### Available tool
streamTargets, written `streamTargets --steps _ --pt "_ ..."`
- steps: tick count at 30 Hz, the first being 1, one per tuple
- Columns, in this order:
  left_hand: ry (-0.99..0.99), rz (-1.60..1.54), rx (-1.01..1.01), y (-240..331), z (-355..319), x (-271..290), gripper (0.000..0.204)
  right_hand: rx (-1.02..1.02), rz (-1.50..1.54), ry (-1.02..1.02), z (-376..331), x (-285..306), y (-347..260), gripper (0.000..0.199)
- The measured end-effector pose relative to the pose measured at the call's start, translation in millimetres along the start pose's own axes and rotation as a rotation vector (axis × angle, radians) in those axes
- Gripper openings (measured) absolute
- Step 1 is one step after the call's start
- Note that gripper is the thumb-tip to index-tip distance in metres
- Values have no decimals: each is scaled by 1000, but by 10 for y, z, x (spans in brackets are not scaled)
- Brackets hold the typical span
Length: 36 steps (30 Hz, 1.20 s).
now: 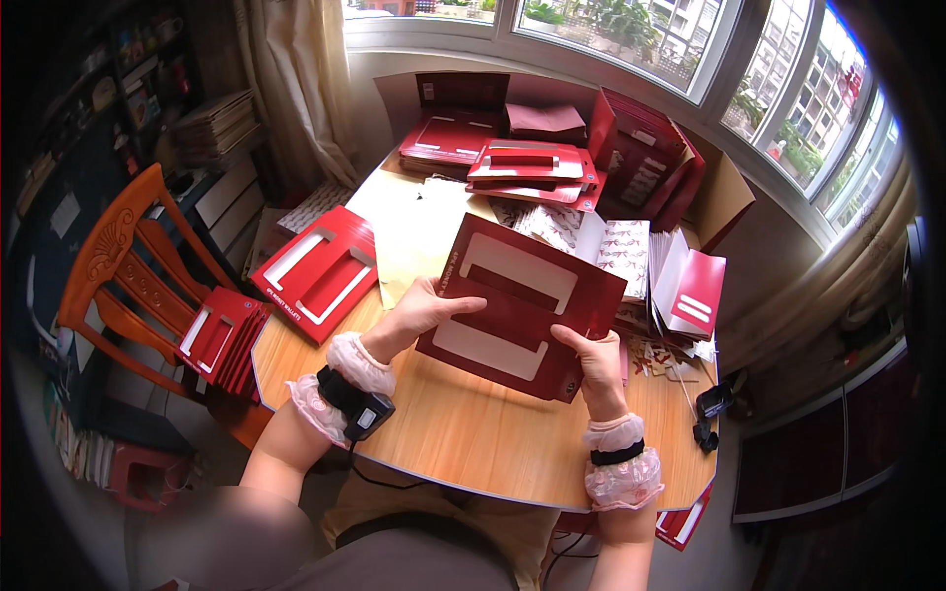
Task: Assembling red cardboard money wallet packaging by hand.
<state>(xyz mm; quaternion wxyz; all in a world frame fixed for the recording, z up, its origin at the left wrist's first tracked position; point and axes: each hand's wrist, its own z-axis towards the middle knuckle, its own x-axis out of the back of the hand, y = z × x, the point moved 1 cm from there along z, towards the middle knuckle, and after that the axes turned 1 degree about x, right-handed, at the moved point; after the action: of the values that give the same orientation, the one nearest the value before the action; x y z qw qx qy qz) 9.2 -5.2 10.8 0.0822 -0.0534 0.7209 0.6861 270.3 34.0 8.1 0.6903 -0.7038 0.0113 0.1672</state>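
You hold a dark red card folder [520,307] with two pale slots above the middle of the wooden counter [463,433]. Your left hand [419,313] has its grip clamped on the folder's left edge, thumb on top; your right hand [594,360] pinches the lower right corner. More red folders (a thick stack) [317,271] lie at the counter's left edge, another pile [532,169] at the far edge, and patterned paper sheets [591,241] sit just behind the folder.
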Motion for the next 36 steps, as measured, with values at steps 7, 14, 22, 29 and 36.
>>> streamTargets --steps 7,14,22,29,36 --pt "11 22 -28 -24 11 37 36 -26 -14 13 -13 -18 -11 22" --pt "-18 32 3 -46 36 102 37 -85 42 51 13 52 3 26" --pt "4 -186 -17 -181 145 153 43 -92 63 52 31 82 -2 26" --pt "-86 -296 -1 -248 196 182 37 -86 62 66 34 109 -8 26" --pt "-150 -300 80 -169 149 177 37 -73 52 37 72 162 -6 28"
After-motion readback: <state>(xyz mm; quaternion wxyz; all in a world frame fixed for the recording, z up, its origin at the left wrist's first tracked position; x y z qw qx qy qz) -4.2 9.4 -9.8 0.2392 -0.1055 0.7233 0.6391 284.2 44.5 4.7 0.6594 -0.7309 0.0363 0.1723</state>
